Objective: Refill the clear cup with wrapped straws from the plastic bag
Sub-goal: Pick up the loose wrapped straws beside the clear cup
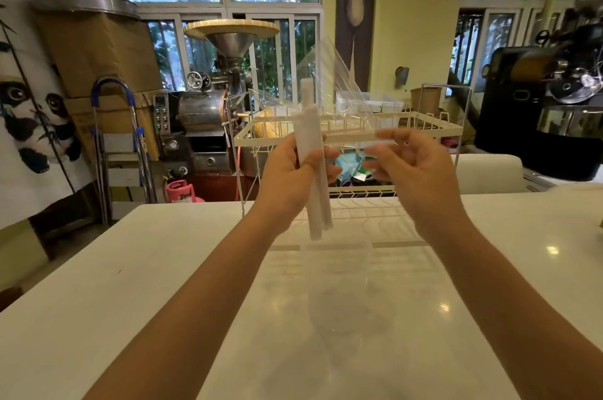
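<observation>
My left hand [293, 177] grips a bundle of white paper-wrapped straws [315, 204], held upright above the table. The top ends of the straws still reach into the clear plastic bag [329, 83], which stands up crumpled above both hands. My right hand [414, 171] is level with the left and pinches the bag's lower edge with its fingertips, which are blurred. The clear cup [339, 272] shows only as a faint transparent outline on the table below the straws.
A white wire rack [424, 130] stands on the white table [163, 269] right behind my hands. Beyond it are a metal coffee roaster [202, 109], a folding ladder [120, 145], a pink gas cylinder [179, 191] and a black machine [538, 106].
</observation>
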